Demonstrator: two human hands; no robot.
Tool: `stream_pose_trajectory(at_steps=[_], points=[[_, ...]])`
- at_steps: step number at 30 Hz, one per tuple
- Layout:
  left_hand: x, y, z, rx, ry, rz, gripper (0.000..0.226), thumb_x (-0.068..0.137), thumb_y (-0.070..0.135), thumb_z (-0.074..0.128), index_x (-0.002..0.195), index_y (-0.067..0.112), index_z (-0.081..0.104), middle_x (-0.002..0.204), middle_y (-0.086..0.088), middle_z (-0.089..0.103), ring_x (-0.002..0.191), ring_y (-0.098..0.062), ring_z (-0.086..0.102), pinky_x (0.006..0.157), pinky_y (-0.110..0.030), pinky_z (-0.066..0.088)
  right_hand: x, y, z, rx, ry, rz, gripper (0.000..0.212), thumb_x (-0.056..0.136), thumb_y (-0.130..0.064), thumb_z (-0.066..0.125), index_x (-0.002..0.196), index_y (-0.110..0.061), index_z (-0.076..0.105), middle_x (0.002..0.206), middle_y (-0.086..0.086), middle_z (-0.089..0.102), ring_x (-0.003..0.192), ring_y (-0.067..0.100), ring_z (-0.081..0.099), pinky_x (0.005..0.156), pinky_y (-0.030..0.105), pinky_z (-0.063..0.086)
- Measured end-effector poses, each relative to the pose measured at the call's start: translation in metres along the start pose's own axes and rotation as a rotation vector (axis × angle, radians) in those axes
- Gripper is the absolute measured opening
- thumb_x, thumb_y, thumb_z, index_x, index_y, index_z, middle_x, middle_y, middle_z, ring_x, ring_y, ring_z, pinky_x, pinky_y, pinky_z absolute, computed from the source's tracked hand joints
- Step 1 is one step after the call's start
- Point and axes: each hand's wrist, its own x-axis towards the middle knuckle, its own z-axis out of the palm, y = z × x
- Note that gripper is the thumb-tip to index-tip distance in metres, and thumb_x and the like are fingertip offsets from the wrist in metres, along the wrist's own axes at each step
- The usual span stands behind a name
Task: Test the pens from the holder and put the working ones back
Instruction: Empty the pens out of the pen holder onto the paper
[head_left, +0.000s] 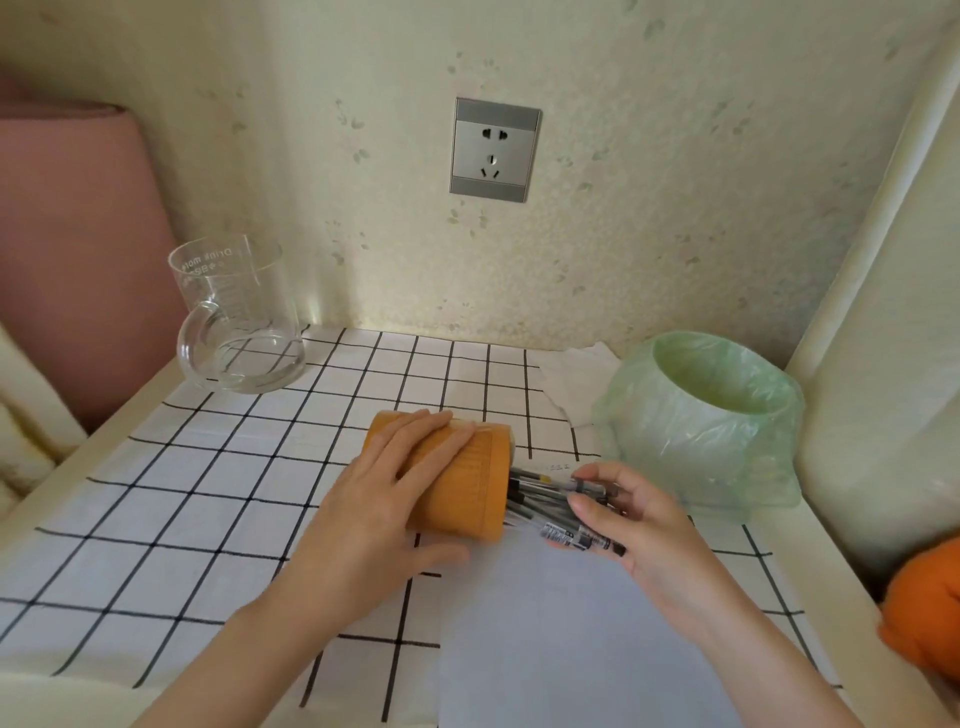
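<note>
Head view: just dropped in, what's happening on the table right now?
A person's left hand grips the orange pen holder, which lies tipped on its side on the checked cloth with its mouth to the right. The right hand holds the bundle of pens sticking out of that mouth. A white sheet of paper lies just in front, and a bag-lined bin stands to the right.
</note>
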Motion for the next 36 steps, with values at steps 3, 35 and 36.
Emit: stream_pose_trajectory(at_steps=[3, 35, 36], points=[[0.001, 0.005, -0.007, -0.308, 0.088, -0.134, 0.070, 0.077, 0.062, 0.057, 0.139, 0.040, 0.033, 0.139, 0.027, 0.029, 0.132, 0.006, 0.022, 0.106, -0.011, 0.021, 0.000, 0.002, 0.000, -0.060, -0.008, 0.001, 0.022, 0.081, -0.001, 0.068, 0.101, -0.008, 0.063, 0.100, 0.015, 0.068, 0.092, 0.036, 0.066, 0.091, 0.055, 0.050], [0.001, -0.012, -0.019, -0.863, -0.008, -0.538, 0.101, 0.028, 0.043, 0.086, 0.117, 0.061, 0.039, 0.122, 0.020, 0.045, 0.114, -0.002, 0.046, 0.068, -0.025, 0.056, 0.004, 0.000, -0.001, -0.308, -0.208, -0.134, 0.038, 0.077, 0.005, 0.071, 0.102, -0.023, 0.072, 0.101, -0.001, 0.071, 0.087, 0.016, 0.068, 0.071, 0.037, 0.059], [0.001, -0.013, -0.020, -0.851, -0.004, -0.530, 0.101, 0.028, 0.044, 0.086, 0.116, 0.060, 0.039, 0.123, 0.019, 0.045, 0.113, -0.002, 0.046, 0.069, -0.023, 0.055, 0.004, 0.000, -0.002, -0.308, -0.208, -0.134, 0.037, 0.078, 0.005, 0.070, 0.100, -0.025, 0.072, 0.100, 0.000, 0.071, 0.084, 0.015, 0.068, 0.070, 0.034, 0.058]])
